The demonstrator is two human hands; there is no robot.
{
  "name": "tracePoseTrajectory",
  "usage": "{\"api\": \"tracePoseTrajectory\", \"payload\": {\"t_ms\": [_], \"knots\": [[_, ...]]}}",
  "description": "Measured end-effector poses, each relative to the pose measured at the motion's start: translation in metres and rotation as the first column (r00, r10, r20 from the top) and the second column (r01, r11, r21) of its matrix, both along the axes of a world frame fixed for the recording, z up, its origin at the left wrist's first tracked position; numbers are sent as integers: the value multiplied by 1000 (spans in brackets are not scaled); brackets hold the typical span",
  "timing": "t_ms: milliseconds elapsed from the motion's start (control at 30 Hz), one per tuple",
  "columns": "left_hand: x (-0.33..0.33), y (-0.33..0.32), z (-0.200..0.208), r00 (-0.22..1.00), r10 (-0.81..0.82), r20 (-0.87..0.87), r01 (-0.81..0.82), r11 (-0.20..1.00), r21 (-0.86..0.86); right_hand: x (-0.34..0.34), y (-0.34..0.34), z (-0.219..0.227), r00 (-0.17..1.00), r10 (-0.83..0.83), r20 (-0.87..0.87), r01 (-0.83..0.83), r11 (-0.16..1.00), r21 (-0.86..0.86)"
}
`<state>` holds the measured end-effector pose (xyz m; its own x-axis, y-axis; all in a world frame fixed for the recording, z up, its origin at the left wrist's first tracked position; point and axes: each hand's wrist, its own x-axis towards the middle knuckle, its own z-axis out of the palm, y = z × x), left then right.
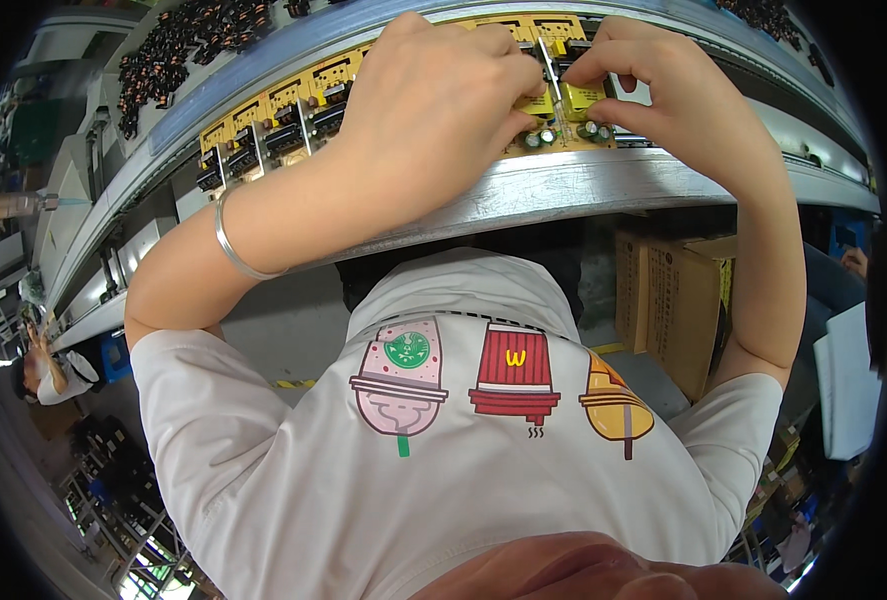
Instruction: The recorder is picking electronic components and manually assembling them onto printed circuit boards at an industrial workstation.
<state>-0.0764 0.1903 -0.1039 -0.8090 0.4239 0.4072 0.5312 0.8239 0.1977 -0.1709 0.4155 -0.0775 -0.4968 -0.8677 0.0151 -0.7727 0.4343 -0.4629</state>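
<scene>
A tan circuit board panel (315,78) lies along the metal rail in front of me, with several upright silver heat sinks and black parts on it. My left hand (438,105) is over the panel's middle, thumb and index finger closed around a yellow-taped transformer (535,105). Close by on the right, my right hand (668,100) pinches another yellow-taped transformer (580,101) from its right side. A silver heat sink (550,75) stands between the two hands. Small round capacitors (540,138) sit at the board's near edge. The left palm hides part of the panel.
The metal rail (523,185) runs across in front of my body. Piles of small black and copper-coloured parts (168,62) lie beyond it at the far left. Cardboard boxes (673,300) stand below the rail at right. Another person (53,370) sits at the far left.
</scene>
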Motion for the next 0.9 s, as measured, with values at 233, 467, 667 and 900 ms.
{"api": "tracePoseTrajectory", "payload": {"t_ms": [233,467,667,900], "knots": [[22,-24,-7,998,40,-42,-40,999,4,6,-21,-5,994,102,-41,-104,992,-69],[36,-52,-11,998,68,-16,-67,997,49,15,-45,-10,991,133,-16,-134,985,-113],[48,-62,-10,994,103,-28,-102,994,31,24,-61,-8,996,85,22,-83,995,-58],[47,-66,-17,995,85,-50,-84,996,21,24,-62,-5,996,84,33,-82,995,-59]]}}
